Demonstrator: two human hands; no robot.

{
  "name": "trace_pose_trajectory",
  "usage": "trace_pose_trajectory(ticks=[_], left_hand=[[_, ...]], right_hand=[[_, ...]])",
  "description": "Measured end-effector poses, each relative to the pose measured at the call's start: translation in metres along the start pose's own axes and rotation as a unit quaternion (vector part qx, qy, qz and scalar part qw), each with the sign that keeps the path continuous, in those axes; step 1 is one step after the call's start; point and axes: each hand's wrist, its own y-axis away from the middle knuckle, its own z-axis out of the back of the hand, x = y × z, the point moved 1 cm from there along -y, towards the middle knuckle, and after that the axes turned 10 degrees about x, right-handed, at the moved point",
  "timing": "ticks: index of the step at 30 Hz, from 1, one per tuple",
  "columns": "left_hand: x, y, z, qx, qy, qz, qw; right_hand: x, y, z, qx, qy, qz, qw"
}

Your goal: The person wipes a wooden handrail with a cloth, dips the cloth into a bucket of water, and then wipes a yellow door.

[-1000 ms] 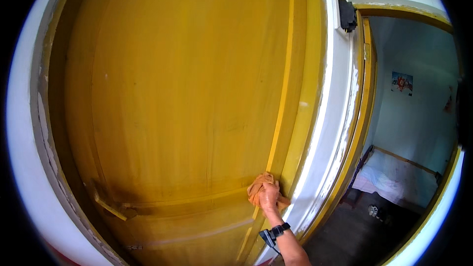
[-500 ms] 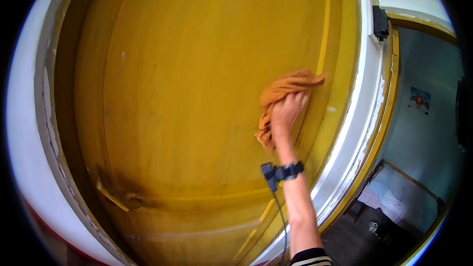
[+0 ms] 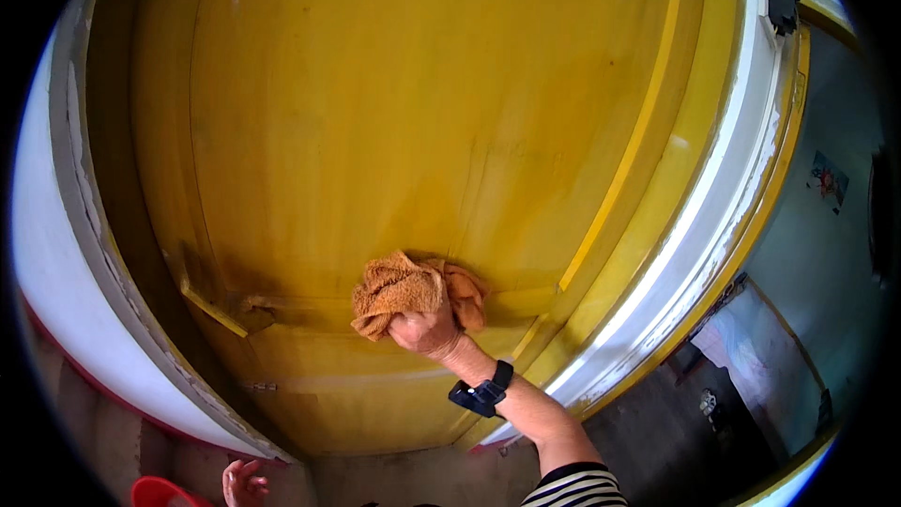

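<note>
My right hand [image 3: 428,330] is closed on a bunched orange-brown towel [image 3: 399,296] and presses it against the yellow wooden door [image 3: 375,150]. The towel lies over the door's horizontal rail, low on the panel. A black strap with a small device [image 3: 483,394] sits around my right wrist. At the lower edge, my left hand [image 3: 246,483] shows only in part. Its fingers are loosely bent and apart, with nothing seen in them. Beside it is a red plastic container [image 3: 164,492], cut off by the picture's edge.
A yellow handle-like strip [image 3: 214,308] with dark smudges juts from the door's left side, above a small metal bolt [image 3: 259,386]. White frame trim [image 3: 657,268] runs up the right. Beyond it, a doorway opens on a room with a bed [image 3: 755,333].
My right hand has moved down and left across the door with the towel, from the upper right panel to the lower rail. My left hand and the red container have come into view.
</note>
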Motion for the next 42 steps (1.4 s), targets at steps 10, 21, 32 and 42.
trace_pose_trajectory(ticks=[10,21,32,42], left_hand=[[-0.005,0.053,0.037,-0.131,-0.023,-0.038,0.99],[0.003,0.045,0.008,-0.1,-0.011,0.002,0.995],[0.011,0.039,-0.032,-0.107,0.093,0.002,0.99],[0.01,0.05,-0.092,-0.016,0.143,-0.017,0.989]], right_hand=[[-0.082,0.169,0.02,0.034,0.06,-0.281,0.957],[-0.096,0.163,0.053,-0.126,0.126,-0.383,0.906],[-0.076,0.143,0.041,-0.137,0.184,-0.384,0.894],[0.013,0.018,-0.013,-0.054,0.018,-0.211,0.976]])
